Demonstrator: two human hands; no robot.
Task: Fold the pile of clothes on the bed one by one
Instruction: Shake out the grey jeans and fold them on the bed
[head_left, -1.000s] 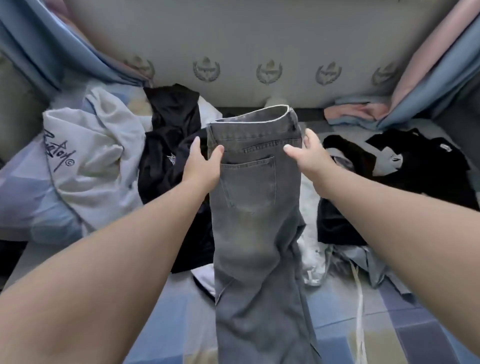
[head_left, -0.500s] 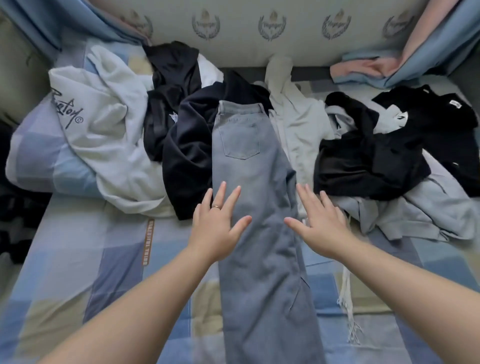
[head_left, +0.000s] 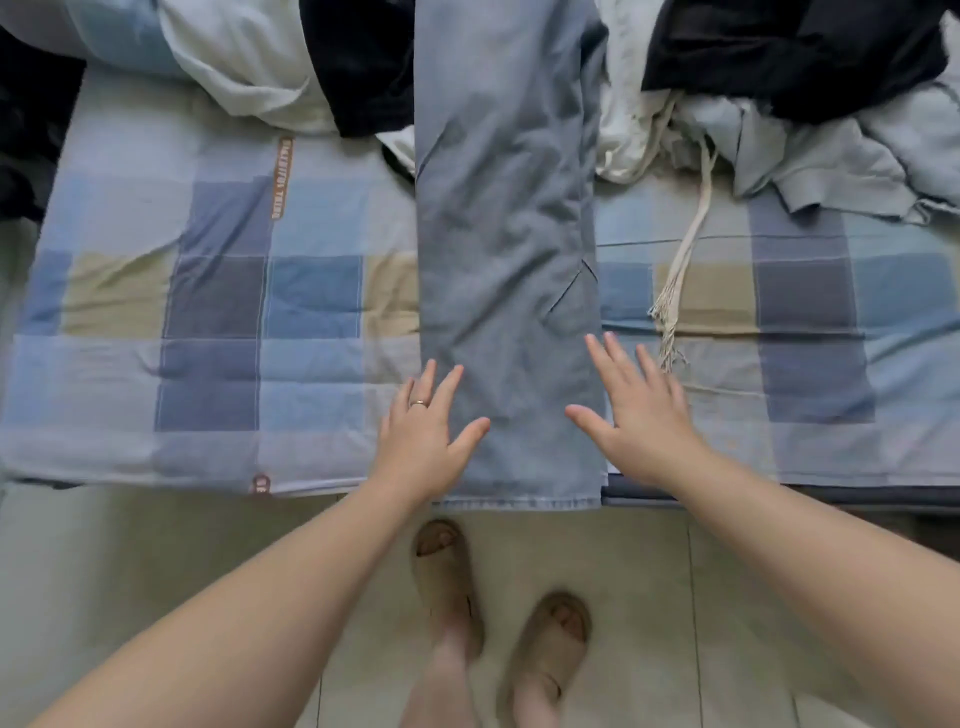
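Observation:
Grey-blue jeans (head_left: 506, 249) lie flat and lengthwise down the middle of the bed, legs stacked, hem at the bed's near edge. My left hand (head_left: 423, 436) rests flat with fingers spread at the left side of the lower leg, a ring on one finger. My right hand (head_left: 636, 410) lies flat and spread at the leg's right side. Neither hand grips the cloth. The rest of the pile runs along the top: a white garment (head_left: 244, 57), a black garment (head_left: 363, 57), another black one (head_left: 795, 52) and a pale grey-blue one (head_left: 841, 150).
The checked blue, grey and tan bedcover (head_left: 218, 312) spreads to both sides of the jeans. A fringed white cord (head_left: 685, 260) trails down to the right of them. Below the bed edge is pale tiled floor (head_left: 156, 561) with my feet in beige slippers (head_left: 447, 577).
The jeans went from being held up by the waistband to lying flat on the bed. Both hands let go and slid down the legs to the hem; my view tilted downward.

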